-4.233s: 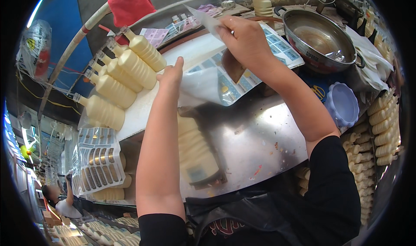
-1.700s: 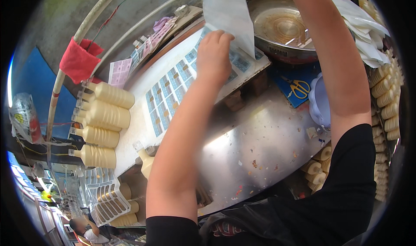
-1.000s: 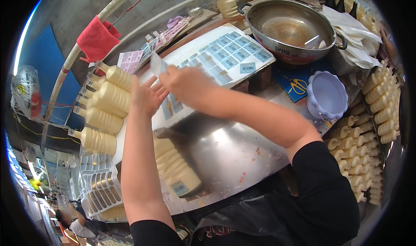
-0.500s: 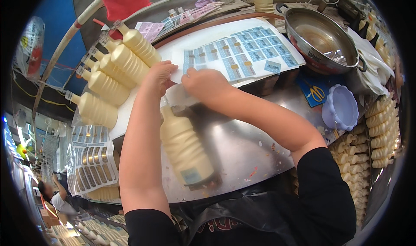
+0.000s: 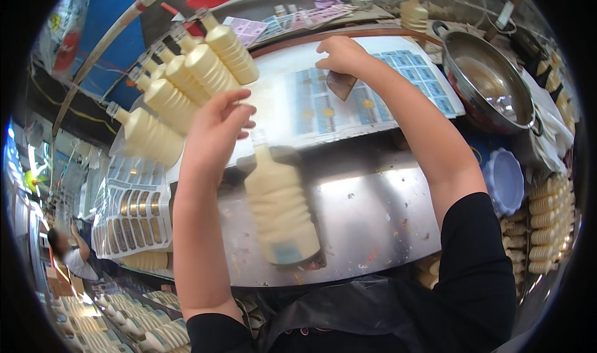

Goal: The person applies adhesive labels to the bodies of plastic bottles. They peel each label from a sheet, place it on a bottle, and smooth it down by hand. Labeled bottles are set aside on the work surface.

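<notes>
A white board [image 5: 272,67] (long) bears blue labels [image 5: 368,109].

Rocking a black tee [image 5: 479,312] here, with plain short sleeves [image 5: 476,244] showing at 4 and 7 o'clock. A dark, kinda shiny apron [image 5: 354,300] is creasing up around 5, and tiny bits of reddish print [image 5: 305,331] are peeking out near 6. Left hand [image 5: 217,129] (10 o'clock), right hand [image 5: 348,56] (1 o'clock) and both forearms [image 5: 202,247] are going bare.

Dark scraper [image 5: 341,87] apparently in right-hand fingers [image 5: 331,45]
</notes>
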Motion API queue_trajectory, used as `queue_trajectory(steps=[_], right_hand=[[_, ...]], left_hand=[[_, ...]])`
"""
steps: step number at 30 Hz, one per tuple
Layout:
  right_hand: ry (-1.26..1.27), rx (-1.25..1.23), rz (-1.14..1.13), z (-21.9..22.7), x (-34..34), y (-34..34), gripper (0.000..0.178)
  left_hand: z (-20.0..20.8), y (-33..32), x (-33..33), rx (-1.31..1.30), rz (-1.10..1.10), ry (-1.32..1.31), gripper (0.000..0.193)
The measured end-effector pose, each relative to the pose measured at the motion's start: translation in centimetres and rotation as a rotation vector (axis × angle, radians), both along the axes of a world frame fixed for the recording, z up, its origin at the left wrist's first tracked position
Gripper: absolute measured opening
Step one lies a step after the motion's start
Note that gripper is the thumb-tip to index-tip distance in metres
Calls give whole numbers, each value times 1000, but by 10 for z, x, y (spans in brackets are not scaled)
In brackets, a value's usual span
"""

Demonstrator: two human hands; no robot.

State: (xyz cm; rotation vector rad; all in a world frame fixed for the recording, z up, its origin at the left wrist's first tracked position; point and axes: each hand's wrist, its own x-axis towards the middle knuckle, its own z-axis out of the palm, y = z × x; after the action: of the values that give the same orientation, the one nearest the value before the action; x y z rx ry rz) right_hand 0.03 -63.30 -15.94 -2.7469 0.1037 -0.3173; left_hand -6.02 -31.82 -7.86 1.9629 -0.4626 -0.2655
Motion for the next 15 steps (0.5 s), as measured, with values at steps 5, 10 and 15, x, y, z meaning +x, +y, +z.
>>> queue_trajectory(steps=[5,10,15], right_hand=[[-14,50,54,-63,67,-17,32],[1,-109,7,-84,79,-5,30],[7,-192,-4,-76,80,9,28]], left_hand=[[-21,62,-63,-299,57,35,33],[-64,122,-105,-358,189,163,31],[-105,197,-132,-549,500,220,24]])
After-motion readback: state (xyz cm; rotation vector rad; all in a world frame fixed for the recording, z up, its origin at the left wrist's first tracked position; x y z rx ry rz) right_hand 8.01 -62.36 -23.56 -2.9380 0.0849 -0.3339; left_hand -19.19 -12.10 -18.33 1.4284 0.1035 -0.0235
